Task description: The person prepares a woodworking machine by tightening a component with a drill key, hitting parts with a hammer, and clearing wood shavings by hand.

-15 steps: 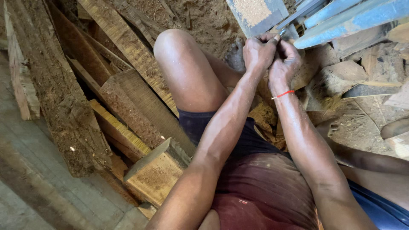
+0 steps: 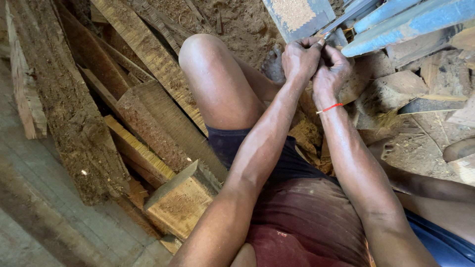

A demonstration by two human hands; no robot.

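My left hand (image 2: pixel 300 58) and my right hand (image 2: pixel 332 68) are pressed together at the top of the head view, just below a blue machine frame (image 2: pixel 396 20). Both hands pinch a thin grey metal strip (image 2: pixel 344 17) that runs up and right along the frame. A red band circles my right wrist. My bent left knee (image 2: pixel 208 64) rises left of the hands, and a bare foot (image 2: pixel 273 64) rests on sawdust behind them. What the fingertips grip beyond the strip is hidden.
Rough wooden planks (image 2: pixel 148 54) and offcut blocks (image 2: pixel 180 202) lie stacked on the left. More wood chunks (image 2: pixel 396 94) and sawdust sit on the right under the frame. A worn wooden floor (image 2: pixel 44 217) fills the lower left.
Both hands stay clasped at the metal strip; the view has shifted only slightly.
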